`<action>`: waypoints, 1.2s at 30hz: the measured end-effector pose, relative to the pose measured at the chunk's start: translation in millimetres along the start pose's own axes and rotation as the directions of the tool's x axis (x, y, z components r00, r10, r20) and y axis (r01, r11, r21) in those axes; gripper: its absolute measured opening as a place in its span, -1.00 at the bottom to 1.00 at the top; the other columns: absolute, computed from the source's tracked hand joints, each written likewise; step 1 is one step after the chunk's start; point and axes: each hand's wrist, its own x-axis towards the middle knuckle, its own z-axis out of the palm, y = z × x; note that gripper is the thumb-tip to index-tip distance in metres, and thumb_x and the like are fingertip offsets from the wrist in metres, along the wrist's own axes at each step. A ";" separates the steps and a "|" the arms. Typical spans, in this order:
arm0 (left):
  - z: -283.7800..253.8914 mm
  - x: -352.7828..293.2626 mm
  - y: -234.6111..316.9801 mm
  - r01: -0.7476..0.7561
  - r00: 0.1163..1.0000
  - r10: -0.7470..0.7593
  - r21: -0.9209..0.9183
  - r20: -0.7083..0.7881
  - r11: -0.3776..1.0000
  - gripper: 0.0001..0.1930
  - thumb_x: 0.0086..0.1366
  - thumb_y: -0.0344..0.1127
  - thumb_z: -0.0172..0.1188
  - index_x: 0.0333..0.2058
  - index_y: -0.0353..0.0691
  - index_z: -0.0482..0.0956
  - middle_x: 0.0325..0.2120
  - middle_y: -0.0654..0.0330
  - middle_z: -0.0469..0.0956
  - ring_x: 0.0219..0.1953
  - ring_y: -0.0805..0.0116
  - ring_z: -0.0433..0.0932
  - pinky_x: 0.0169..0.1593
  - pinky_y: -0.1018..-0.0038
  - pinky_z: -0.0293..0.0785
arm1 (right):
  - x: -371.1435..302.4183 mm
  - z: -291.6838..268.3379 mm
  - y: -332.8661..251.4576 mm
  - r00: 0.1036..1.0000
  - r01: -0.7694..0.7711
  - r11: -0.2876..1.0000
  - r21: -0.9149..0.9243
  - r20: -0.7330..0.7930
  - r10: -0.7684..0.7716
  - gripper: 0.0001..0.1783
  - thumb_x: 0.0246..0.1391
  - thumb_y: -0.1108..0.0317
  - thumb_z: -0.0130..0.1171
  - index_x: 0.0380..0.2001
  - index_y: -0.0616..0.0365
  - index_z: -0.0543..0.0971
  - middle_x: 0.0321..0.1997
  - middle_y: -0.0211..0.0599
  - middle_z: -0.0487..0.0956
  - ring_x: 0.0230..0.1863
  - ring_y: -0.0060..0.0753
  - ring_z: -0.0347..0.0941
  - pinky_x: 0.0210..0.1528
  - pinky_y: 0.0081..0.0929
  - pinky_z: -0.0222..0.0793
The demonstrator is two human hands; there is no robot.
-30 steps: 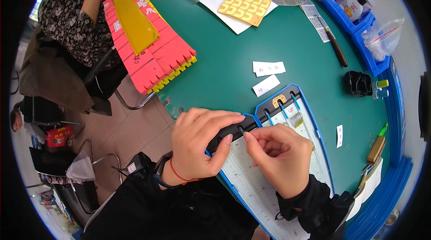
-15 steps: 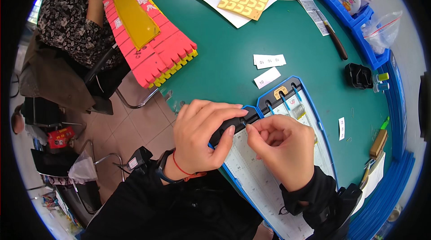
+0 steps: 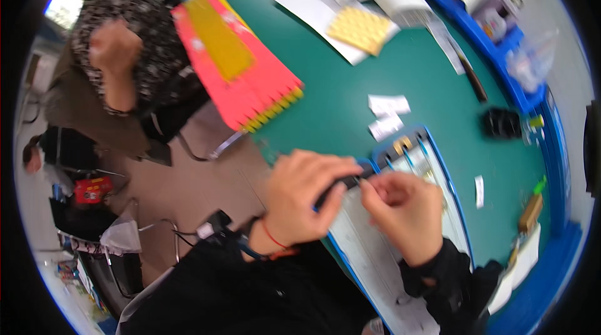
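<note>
A long tray [image 3: 369,250] with blue edges and a pale, marked surface lies tilted in front of me. My left hand [image 3: 307,191] is closed round the black bar [image 3: 410,146] at the tray's far end, thumb on the near side and fingers over the top. Close to that bar, my right hand [image 3: 407,206] pinches thumb against forefinger; what it holds, if anything, is too small and blurred to make out. Thin blue strands [image 3: 410,161] run from the bar beside my right hand. Beyond it lie white paper slips [image 3: 388,104].
At left, a red foam block [image 3: 256,78] bears a yellow strip. A person's hand [image 3: 116,47] is raised beside it. Far off are a yellow sheet [image 3: 360,28] and paper rolls [image 3: 404,3]. Along the right are a knife [image 3: 474,78], a black container [image 3: 501,123] and blue bins [image 3: 494,47].
The whole view has shifted and blurred, with the table lower and further right. Both hands keep their hold at the black bar. The other person's hand has come down beside the foam block.
</note>
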 end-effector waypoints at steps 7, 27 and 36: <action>7.4 -11.1 0.6 0.004 1.000 -0.004 -0.014 0.030 1.000 -0.69 0.01 -0.45 0.18 -0.27 0.13 0.66 -0.14 0.41 0.55 -0.20 0.32 0.45 -0.21 0.42 0.27 | -19.4 -7.0 9.7 0.961 0.257 0.894 -0.368 0.001 -0.276 -0.90 -0.13 0.51 0.29 -0.56 0.27 0.55 -0.62 -0.37 0.52 -0.65 -0.57 0.46 -0.61 -0.66 0.32; 7.9 -21.7 23.3 -0.346 0.898 0.299 0.097 0.324 0.933 -0.47 -0.07 -0.49 -0.04 -0.02 -0.27 0.49 0.08 -0.04 0.37 0.22 -0.04 0.26 0.31 0.05 0.04 | -204.6 -218.3 79.1 0.841 -0.130 0.579 -0.805 -0.399 -0.365 -0.63 -0.07 0.45 0.26 -0.12 0.15 0.51 -0.10 -0.11 0.50 0.01 -0.03 0.34 0.11 -0.20 0.20; 1.8 -39.4 44.9 -0.465 0.860 0.410 0.137 0.304 0.875 -0.62 0.26 -0.47 -0.14 0.02 -0.41 0.45 0.06 -0.11 0.41 0.17 -0.07 0.30 0.27 0.17 0.10 | -66.1 -189.3 132.8 0.772 0.115 0.601 -0.791 -0.310 -0.555 -0.82 -0.18 0.37 0.17 -0.41 0.02 0.64 -0.34 -0.20 0.56 -0.18 -0.08 0.50 -0.14 -0.18 0.40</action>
